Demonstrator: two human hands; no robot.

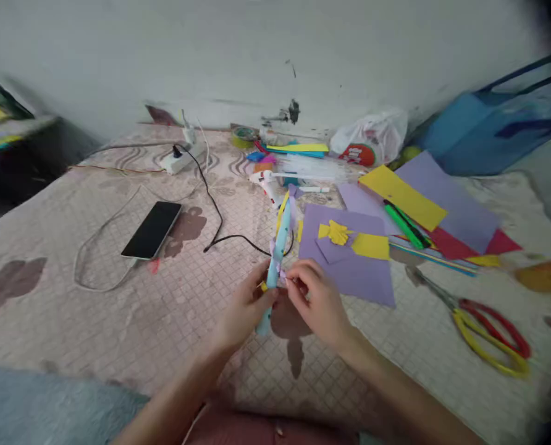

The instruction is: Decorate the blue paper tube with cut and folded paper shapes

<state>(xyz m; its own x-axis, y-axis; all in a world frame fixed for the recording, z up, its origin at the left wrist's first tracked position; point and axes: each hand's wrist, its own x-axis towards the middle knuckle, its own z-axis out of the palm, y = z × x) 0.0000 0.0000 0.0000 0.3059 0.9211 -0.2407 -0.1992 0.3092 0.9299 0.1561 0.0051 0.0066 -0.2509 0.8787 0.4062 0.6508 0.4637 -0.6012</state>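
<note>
In my left hand (pixel 248 303) is a long light-blue strip (pixel 282 238) with small dark spots, stood on edge and tilted away from me. Bits of purple and yellow stick out along its sides. My right hand (pixel 317 300) is closed in a pinch at the strip's right side, on a small purple paper piece (pixel 281 272). Its exact shape is too small to make out. To the right lie purple paper sheets (pixel 368 284) with a yellow paper flower (pixel 338 232) and a yellow paper piece (pixel 370 245) on top.
Scissors (pixel 488 334) and a green cutter (pixel 407 225) lie at right among coloured paper. A white glue gun (pixel 266 182) sits beyond the strip, its black cord (pixel 220 216) trailing left. A phone (pixel 152 230) on a cable and a power strip (pixel 183 157) are at left.
</note>
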